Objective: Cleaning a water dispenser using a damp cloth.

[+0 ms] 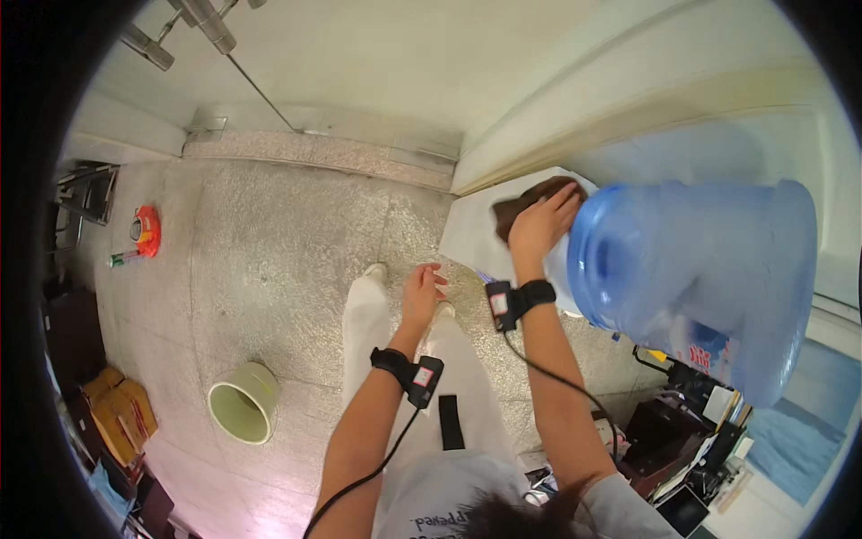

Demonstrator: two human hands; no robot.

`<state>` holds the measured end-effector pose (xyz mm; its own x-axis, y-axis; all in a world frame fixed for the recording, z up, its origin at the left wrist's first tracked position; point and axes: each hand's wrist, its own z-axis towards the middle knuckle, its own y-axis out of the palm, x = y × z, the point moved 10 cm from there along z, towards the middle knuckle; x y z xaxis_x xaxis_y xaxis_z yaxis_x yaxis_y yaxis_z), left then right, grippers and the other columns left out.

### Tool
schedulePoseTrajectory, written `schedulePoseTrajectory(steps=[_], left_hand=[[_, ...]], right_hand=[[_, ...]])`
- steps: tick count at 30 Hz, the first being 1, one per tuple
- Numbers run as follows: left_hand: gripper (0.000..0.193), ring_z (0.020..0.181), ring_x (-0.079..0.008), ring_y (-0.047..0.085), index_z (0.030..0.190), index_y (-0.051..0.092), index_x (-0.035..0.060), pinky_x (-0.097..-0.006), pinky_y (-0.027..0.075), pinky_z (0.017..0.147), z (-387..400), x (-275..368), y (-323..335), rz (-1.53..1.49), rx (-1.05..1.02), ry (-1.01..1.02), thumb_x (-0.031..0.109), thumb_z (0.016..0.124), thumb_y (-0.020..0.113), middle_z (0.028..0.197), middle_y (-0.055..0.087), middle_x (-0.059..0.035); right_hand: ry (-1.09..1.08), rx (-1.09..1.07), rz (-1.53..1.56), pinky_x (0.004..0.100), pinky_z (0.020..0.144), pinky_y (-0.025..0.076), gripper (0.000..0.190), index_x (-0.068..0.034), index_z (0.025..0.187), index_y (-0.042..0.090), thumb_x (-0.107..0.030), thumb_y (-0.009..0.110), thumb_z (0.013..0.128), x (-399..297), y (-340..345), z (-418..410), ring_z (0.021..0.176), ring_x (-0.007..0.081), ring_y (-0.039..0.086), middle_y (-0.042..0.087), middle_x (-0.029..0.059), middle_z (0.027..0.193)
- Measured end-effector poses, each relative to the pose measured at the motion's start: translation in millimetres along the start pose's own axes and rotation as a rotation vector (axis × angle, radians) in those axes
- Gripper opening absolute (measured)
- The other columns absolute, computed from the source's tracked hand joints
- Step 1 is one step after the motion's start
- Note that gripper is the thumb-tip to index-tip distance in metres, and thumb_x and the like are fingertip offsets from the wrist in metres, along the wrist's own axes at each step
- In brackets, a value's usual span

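Note:
A brown cloth [525,205] lies bunched under my right hand [547,226], pressed against the white surface of a water dispenser [475,226]. A large translucent blue water jug [700,269] stands on the dispenser, close beside my right fingers. My left hand [423,293] hangs over the floor in front of my legs, fingers slightly curled and apart, with nothing in it. Each wrist wears a black strap with a small cabled device. The underside of my right palm is hidden.
A pale green bin [246,404] stands on the floor at lower left. Farther left are a red-orange object [148,231] and cardboard boxes [121,418]. A glass panel's metal fitting [209,23] is at upper left. Cluttered dark furniture [663,438] stands at lower right.

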<state>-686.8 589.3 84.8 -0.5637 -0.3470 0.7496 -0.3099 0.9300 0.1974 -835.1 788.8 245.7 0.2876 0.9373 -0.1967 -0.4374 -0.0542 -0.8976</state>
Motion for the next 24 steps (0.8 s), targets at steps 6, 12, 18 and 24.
schedulePoseTrajectory(steps=[6, 12, 18, 24], left_hand=[[0.030, 0.056, -0.0114, 0.055, 0.104, 0.059, 0.0000, -0.0257, 0.046, 0.052, 34.0, 47.0, -46.9, 0.248, -0.002, 0.068, 0.019, 0.095, 0.038, 0.076, 0.062, -0.0085], [0.028, 0.061, -0.0121, 0.056, 0.103, 0.060, 0.0018, -0.0261, 0.047, 0.055, 58.7, 54.9, -25.2, 0.407, -0.091, 0.032, 0.020, 0.093, 0.041, 0.075, 0.062, -0.0076], [0.028, 0.062, -0.0125, 0.056, 0.105, 0.059, 0.0016, -0.0261, 0.048, 0.058, 51.5, 86.5, 12.5, 0.468, -0.254, 0.162, 0.019, 0.093, 0.041, 0.075, 0.062, -0.0078], [0.031, 0.057, -0.0127, 0.056, 0.106, 0.059, 0.0017, -0.0254, 0.046, 0.055, 41.8, 70.9, -35.2, 0.470, -0.120, 0.121, 0.020, 0.092, 0.039, 0.077, 0.063, -0.0095]], right_hand=[[0.000, -0.130, -0.113, 0.0479, 0.105, 0.026, 0.059, 0.004, 0.136, 0.027, -0.009, 0.052, 0.084, 7.1, 6.0, 32.0, 0.123, 0.0422, 0.035, 0.038, 0.0283, 0.130], [-0.130, -0.239, 0.004, 0.0481, 0.108, 0.024, 0.071, -0.001, 0.139, 0.025, 0.004, 0.054, 0.075, 2.2, -34.4, -49.8, 0.126, 0.0421, 0.033, 0.035, 0.0266, 0.134], [-0.155, -0.354, 0.113, 0.0498, 0.106, 0.026, 0.066, -0.005, 0.137, 0.035, 0.014, 0.043, 0.074, 29.9, -63.0, -117.0, 0.129, 0.0385, 0.031, 0.037, 0.0197, 0.136], [-0.351, -0.496, 0.177, 0.0486, 0.107, 0.026, 0.063, -0.008, 0.134, 0.041, 0.014, 0.041, 0.075, 69.9, -81.6, -143.0, 0.132, 0.0319, 0.030, 0.035, 0.0129, 0.141]])
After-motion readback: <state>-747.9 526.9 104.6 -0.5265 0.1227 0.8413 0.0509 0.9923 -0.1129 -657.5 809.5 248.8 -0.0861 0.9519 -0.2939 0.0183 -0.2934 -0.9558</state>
